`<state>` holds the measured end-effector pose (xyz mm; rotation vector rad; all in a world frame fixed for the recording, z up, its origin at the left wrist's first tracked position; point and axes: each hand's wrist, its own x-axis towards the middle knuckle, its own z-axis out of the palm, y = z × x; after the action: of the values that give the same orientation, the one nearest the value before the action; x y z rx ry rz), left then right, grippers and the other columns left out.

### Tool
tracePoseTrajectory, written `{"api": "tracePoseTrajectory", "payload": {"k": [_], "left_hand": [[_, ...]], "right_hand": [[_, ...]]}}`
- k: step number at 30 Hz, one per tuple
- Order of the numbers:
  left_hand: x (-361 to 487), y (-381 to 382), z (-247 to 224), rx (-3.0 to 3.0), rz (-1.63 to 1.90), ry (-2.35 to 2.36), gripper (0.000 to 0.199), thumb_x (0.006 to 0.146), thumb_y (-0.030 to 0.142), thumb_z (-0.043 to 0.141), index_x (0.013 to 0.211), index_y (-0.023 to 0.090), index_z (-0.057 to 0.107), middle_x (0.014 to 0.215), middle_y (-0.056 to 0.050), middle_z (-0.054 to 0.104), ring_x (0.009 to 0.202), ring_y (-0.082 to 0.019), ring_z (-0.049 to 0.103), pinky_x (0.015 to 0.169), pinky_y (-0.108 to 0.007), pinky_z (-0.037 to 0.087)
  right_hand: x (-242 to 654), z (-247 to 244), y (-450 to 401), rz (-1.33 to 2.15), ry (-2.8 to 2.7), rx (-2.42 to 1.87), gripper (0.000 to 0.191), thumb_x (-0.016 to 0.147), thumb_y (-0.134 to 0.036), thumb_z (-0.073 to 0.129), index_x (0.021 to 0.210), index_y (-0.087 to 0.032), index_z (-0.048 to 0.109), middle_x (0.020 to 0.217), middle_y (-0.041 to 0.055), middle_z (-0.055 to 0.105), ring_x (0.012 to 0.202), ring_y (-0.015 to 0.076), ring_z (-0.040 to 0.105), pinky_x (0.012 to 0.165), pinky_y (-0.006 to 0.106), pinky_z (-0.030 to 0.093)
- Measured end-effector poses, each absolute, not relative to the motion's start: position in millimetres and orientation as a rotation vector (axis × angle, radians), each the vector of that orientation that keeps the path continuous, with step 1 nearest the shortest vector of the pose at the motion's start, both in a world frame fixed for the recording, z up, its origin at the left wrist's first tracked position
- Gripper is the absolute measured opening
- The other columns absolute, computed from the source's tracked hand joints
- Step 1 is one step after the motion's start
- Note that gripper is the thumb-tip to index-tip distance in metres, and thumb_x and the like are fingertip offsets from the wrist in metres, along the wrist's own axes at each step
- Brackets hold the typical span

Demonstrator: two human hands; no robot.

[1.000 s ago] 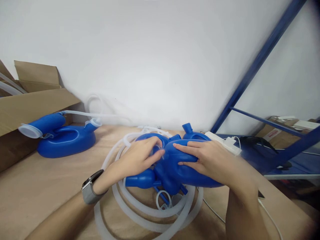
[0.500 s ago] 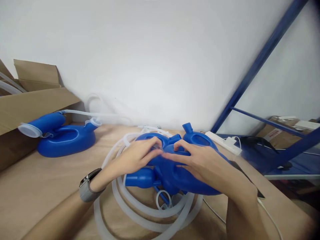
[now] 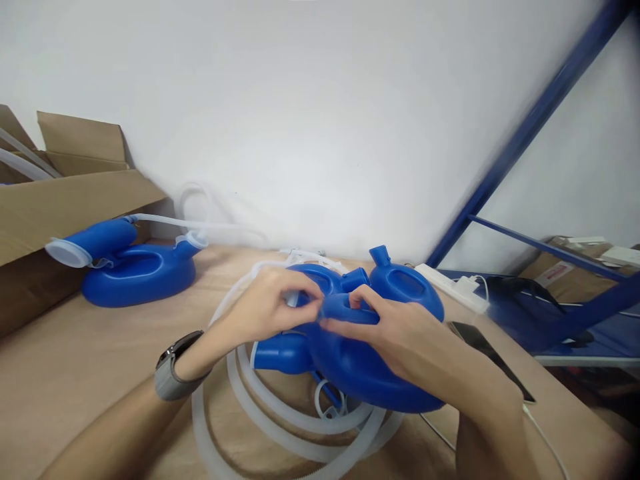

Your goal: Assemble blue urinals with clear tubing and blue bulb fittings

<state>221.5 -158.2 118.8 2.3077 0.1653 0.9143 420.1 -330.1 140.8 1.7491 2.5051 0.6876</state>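
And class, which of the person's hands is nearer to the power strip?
Right. The right hand, on a blue bottle, lies left of the power strip and nearer the camera; the left hand sits farther left, at the bottle's left end.

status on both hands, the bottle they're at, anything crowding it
Right hand holding blue bottle; left hand at its left end. White tubing looped close; second bottle behind.
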Motion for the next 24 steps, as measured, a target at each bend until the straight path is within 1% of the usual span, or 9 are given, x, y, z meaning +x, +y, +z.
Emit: {"api": "tracePoseTrajectory", "payload": {"k": [5, 9, 12, 17, 19, 21, 24], "left_hand": [[221, -159, 121, 2.31, 0.966, 0.147, 0.006, 0.085, 0.02, 0.07, 0.082, 0.022, 0.075, 0.082, 0.002, 0.079, 0.075, -0.016, 0.072, 0.073, -0.029, 0.054], [220, -160, 121, 2.387, 0.997, 0.158, 0.006, 0.087, 0.017, 0.069, 0.085, 0.022, 0.073, 0.082, 0.003, 0.076, 0.077, -0.015, 0.068, 0.075, -0.029, 0.052], [221, -161, 119, 2.422, 1.034, 0.167, 0.01, 0.091, 0.015, 0.066, 0.09, 0.022, 0.072, 0.085, 0.002, 0.075, 0.079, -0.015, 0.067, 0.077, -0.03, 0.052], [228, -163, 113, 2.458, 1.085, 0.251, 0.016, 0.092, 0.01, 0.058, 0.088, 0.022, 0.069, 0.086, 0.0, 0.075, 0.083, -0.018, 0.067, 0.08, -0.033, 0.055], [232, -163, 111, 2.483, 1.12, 0.26, 0.018, 0.093, 0.009, 0.057, 0.088, 0.022, 0.069, 0.088, -0.001, 0.075, 0.085, -0.019, 0.068, 0.081, -0.035, 0.056], [234, -163, 110, 2.506, 1.161, 0.235, 0.019, 0.096, 0.009, 0.056, 0.093, 0.021, 0.071, 0.092, -0.002, 0.076, 0.088, -0.02, 0.069, 0.084, -0.035, 0.057], [232, -160, 113, 2.54, 1.207, 0.121, 0.018, 0.1, 0.014, 0.059, 0.112, 0.019, 0.072, 0.098, -0.004, 0.078, 0.094, -0.02, 0.07, 0.088, -0.035, 0.059]], "right_hand": [[417, 138, -329, 0.684, 2.457, 1.771, 0.085, 0.087, 0.003, 0.043, 0.151, -0.052, 0.054, 0.115, 0.0042, 0.062, 0.059, 0.0089, 0.052, 0.048, 0.024, 0.022], [416, 138, -330, 0.678, 2.429, 1.775, 0.086, 0.085, 0.002, 0.044, 0.152, -0.051, 0.053, 0.104, 0.0028, 0.064, 0.059, 0.0109, 0.054, 0.05, 0.026, 0.02], [415, 137, -329, 0.693, 2.406, 1.777, 0.086, 0.084, 0.002, 0.046, 0.151, -0.051, 0.054, 0.104, 0.0024, 0.066, 0.058, 0.0111, 0.053, 0.05, 0.028, 0.018], [415, 136, -326, 0.756, 2.376, 1.76, 0.085, 0.084, 0.001, 0.048, 0.154, -0.048, 0.051, 0.105, 0.002, 0.068, 0.055, 0.0099, 0.051, 0.048, 0.027, 0.018], [414, 135, -325, 0.777, 2.354, 1.761, 0.085, 0.085, 0.001, 0.049, 0.155, -0.048, 0.05, 0.105, 0.002, 0.069, 0.053, 0.0094, 0.049, 0.048, 0.028, 0.016], [413, 134, -325, 0.787, 2.33, 1.763, 0.086, 0.084, 0.0, 0.05, 0.155, -0.048, 0.05, 0.106, 0.0024, 0.069, 0.053, 0.0092, 0.049, 0.048, 0.028, 0.014], [415, 135, -328, 0.816, 2.299, 1.764, 0.087, 0.083, 0.001, 0.049, 0.155, -0.049, 0.05, 0.105, 0.0023, 0.069, 0.051, 0.009, 0.049, 0.049, 0.028, 0.015]]}}
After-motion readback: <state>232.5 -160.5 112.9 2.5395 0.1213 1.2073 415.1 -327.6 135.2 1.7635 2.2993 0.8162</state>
